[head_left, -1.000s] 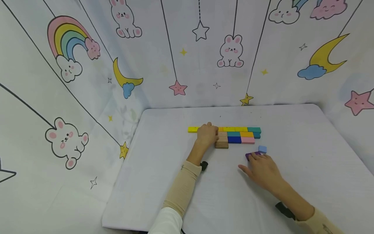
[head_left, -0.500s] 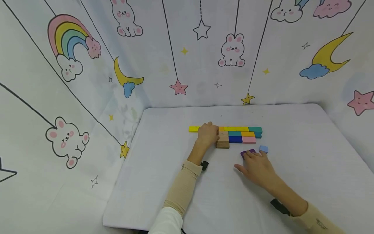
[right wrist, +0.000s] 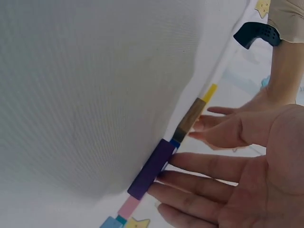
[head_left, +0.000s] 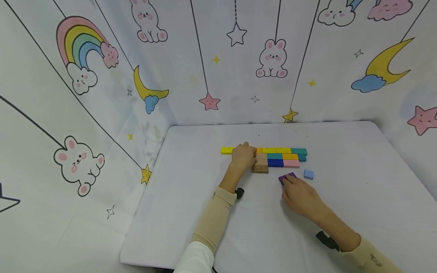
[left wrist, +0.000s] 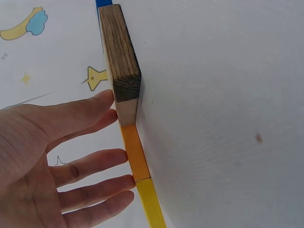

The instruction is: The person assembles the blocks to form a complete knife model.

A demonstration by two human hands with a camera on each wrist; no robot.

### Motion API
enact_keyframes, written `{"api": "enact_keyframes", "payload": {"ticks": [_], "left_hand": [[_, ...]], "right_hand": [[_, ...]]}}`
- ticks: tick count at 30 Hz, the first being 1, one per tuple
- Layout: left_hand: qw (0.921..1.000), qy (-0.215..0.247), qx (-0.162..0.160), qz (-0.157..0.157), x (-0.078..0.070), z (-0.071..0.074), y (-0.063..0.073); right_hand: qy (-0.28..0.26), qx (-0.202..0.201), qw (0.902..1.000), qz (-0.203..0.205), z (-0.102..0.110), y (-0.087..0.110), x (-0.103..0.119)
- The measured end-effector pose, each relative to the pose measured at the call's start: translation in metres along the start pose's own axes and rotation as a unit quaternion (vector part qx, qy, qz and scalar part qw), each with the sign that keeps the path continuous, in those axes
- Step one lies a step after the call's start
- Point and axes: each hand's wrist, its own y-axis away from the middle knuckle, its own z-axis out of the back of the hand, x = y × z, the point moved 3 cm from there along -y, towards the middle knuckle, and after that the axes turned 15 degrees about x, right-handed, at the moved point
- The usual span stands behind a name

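My left hand (head_left: 244, 156) rests over the left part of rows of coloured wooden blocks. In the left wrist view its thumb lies against the side of the wood-brown block (left wrist: 119, 52), and its outstretched fingers touch an orange block (left wrist: 136, 152) and a yellow block (left wrist: 151, 203). My right hand (head_left: 302, 198) reaches forward, its fingertips on a purple block (head_left: 286, 177) that lies slightly turned in front of the rows. Seen from the right wrist, those fingers are straight along one side of the purple block, with the thumb held apart from it.
To the right of the purple block sits a light blue block (head_left: 308, 174) on the white-covered table (head_left: 358, 212). Dark blue (head_left: 275, 163), pink (head_left: 291, 163) and teal (head_left: 298, 151) blocks belong to the rows. A printed cloth wall (head_left: 235, 68) stands behind the table.
My right hand has slid the purple block leftward, away from the light blue one. Its thumb, spread out before, is now drawn in. The left hand stays on the rows.
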Motion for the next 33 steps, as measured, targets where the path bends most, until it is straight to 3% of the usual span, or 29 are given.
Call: {"api": "enact_keyframes", "payload": {"ticks": [10,33], "left_hand": [[1.0000,0.003,-0.002,0.000,0.001,0.001,0.001],[0.9999,-0.006,-0.011,-0.003,0.000,0.004,0.003]], "right_hand": [[0.001,-0.001,0.9998,0.018,0.000,-0.005,0.001],[-0.007,0.010,0.9999,-0.002,-0.001,-0.022,0.007]]}}
